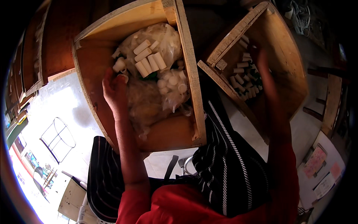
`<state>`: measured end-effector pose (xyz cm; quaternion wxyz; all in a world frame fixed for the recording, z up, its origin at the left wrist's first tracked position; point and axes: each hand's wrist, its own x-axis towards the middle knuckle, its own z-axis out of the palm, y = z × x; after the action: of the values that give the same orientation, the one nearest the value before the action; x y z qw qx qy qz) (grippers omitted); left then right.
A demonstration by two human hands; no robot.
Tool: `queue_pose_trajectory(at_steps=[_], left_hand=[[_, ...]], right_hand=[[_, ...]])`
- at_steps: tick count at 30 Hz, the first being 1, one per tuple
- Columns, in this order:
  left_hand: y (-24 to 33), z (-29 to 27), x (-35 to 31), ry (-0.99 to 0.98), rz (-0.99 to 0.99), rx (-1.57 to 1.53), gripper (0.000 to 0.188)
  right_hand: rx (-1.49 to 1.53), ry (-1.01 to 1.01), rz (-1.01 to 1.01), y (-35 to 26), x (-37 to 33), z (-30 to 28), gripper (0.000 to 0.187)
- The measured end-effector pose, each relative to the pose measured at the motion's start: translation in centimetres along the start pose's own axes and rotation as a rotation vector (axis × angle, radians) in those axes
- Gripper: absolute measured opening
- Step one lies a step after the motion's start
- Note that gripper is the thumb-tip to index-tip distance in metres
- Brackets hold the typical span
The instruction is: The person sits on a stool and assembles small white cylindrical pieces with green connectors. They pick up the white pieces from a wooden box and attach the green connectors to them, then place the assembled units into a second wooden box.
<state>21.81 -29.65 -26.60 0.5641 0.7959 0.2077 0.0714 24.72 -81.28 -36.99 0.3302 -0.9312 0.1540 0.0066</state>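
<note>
My left hand (115, 89) is at the left inside of the larger wooden box (192, 74), its fingers curled around a small white plastic ring-like cap (123, 78). Just beyond its fingertips lie more white caps (119, 65). Several white tubes (150, 62) rest on a clear plastic bag (166, 35) in this box, and a second bag holds round white caps (172, 80). Over in the smaller wooden box (285, 41), my right hand (258, 56) reaches down beside a pile of short white tubes (242, 76). Shadow and blur hide its fingers.
The larger box stands over my lap, with the smaller one to its right beyond my leg. Wooden furniture (56, 41) rises at the far left. A thin wire frame (59, 140) stands on the floor. A wooden chair part (332, 100) is at the far right.
</note>
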Motion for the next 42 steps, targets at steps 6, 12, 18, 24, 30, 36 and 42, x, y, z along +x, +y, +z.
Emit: queue_pose_trajectory(at_steps=[6, 12, 18, 24, 30, 36, 42], left_hand=[[2.7, 1.7, -1.4, -0.071, 0.000, 0.012, 0.039], [4.2, 3.5, -3.2, -0.215, 0.022, -0.151, 0.039], [5.2, 4.4, -4.4, -0.299, 0.031, -0.107, 0.028], [6.1, 4.5, -4.7, -0.318, -0.024, -0.157, 0.026], [8.0, 4.6, -5.3, -0.347, -0.030, -0.193, 0.025], [11.6, 5.6, -6.9, -0.499, 0.089, -0.197, 0.035], [14.8, 6.7, -9.2, -0.704, 0.157, -0.426, 0.063]], right_hand=[[-0.324, -0.083, -0.132, -0.2, 1.8, 0.9, 0.031], [-0.468, -0.134, -0.009, -3.6, 0.1, 2.8, 0.038], [-0.571, -0.197, -0.032, -3.1, -0.2, 2.9, 0.036], [-0.141, -0.093, 0.037, -3.8, -1.1, -0.2, 0.033], [0.700, -0.096, 0.349, -13.4, -5.4, -5.5, 0.026], [0.954, -0.137, 0.237, -20.4, -9.1, -8.9, 0.031], [1.118, -0.374, 0.114, -27.3, -12.8, -7.8, 0.035]])
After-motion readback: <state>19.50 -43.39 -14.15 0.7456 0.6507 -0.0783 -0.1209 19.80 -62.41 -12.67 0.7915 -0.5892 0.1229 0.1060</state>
